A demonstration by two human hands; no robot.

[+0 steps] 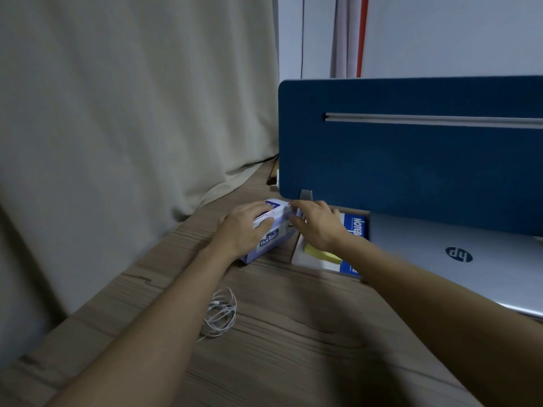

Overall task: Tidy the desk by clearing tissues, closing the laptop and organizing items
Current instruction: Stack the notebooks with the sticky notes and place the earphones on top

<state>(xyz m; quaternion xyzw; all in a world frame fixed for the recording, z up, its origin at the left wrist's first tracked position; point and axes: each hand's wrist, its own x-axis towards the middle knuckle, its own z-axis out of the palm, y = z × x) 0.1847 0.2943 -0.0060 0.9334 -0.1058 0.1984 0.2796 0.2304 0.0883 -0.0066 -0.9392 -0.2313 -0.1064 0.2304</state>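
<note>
A blue-and-white tissue pack (271,237) lies on the wooden desk (293,333) by the foot of the blue divider. My left hand (245,227) lies on top of it, fingers over its upper face and thumb along its near side. My right hand (318,224) holds the pack's right end, thumb on the near side and fingers at the far edge. A silver laptop (458,259) lies to the right with its lid down. Between the pack and the laptop is a blue notebook (357,227), with a yellow sticky-note pad (323,255) on the notebook's white part.
The blue divider panel (411,160) stands along the desk's back edge, with a metal bracket (306,194) at its base. A beige curtain (132,113) hangs at the left and drapes onto the desk. A coiled white cable (221,314) lies near the middle of the desk.
</note>
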